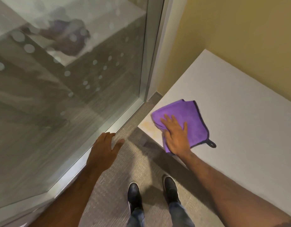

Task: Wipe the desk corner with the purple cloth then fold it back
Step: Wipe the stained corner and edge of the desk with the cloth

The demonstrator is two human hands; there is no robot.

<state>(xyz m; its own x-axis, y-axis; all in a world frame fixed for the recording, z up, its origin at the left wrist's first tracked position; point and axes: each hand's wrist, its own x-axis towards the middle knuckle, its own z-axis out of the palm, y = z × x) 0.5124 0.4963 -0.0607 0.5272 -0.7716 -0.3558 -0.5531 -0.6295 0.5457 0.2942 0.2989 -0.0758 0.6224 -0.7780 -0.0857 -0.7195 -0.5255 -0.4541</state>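
At the near corner of the table (239, 104), my right hand (176, 136) lies flat on the purple cloth (182, 115), fingers spread, palm pressing it down rather than gripping it. The cloth sits loosely doubled right at that corner, its dark hanging loop (212, 143) pointing away from the edge. Just beside the cloth, toward the corner tip, I see a faint yellowish stain (145, 124), so I judge the wiping step is in hand and not finished. Next I'd want to slide the cloth over that mark with steady pressure, keeping it from slipping off the edge. My left hand (104, 149) hovers open and empty, off the table, near the glass panel (68, 79). Count: one cloth, one loop, one stain, two hands, two dark shoes (134, 195) on the carpet below the table.
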